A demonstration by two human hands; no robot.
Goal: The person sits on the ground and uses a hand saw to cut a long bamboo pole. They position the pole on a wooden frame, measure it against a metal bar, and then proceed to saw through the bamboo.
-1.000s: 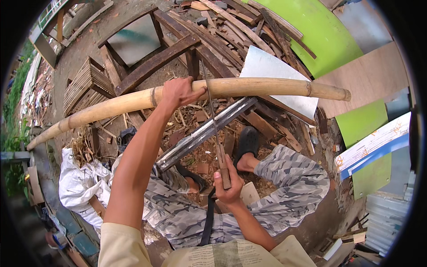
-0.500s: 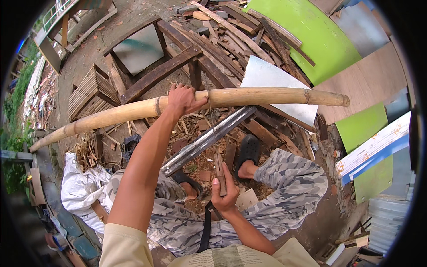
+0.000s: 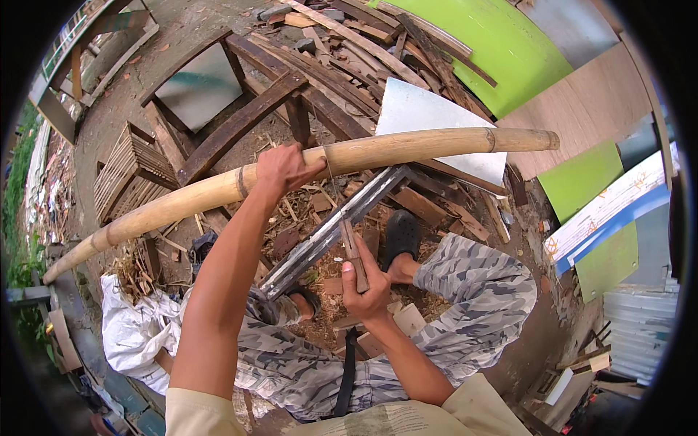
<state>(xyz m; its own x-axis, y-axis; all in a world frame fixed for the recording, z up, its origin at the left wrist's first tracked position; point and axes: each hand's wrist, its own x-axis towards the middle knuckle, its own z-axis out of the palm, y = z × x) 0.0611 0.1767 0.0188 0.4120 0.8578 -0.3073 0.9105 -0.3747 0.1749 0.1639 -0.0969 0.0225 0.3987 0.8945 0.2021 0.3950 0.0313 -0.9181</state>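
A long, slightly bent bamboo pole (image 3: 407, 148) lies crosswise before me. My left hand (image 3: 283, 172) is closed over the pole just left of its middle, gripping it from above. In my right hand (image 3: 371, 285), between my knees, is the wooden handle of a saw (image 3: 352, 254). Its blade shows edge-on as a thin dark line rising to the pole, touching it just right of my left hand. Under the pole runs a worn grey-and-black bar (image 3: 320, 240), slanting down toward my left foot.
Dark wooden frame pieces (image 3: 247, 127) and heaped scrap wood (image 3: 342, 65) lie beyond the pole. A slatted wooden crate (image 3: 131, 174) stands at left, above a white sack (image 3: 142, 320). A white panel (image 3: 443, 120) and green sheets (image 3: 502, 51) lie right. Wood chips cover the ground.
My right hand and the saw handle have moved up toward the pole, so less blade shows below it. The whole view has shifted slightly; my left hand keeps its grip.
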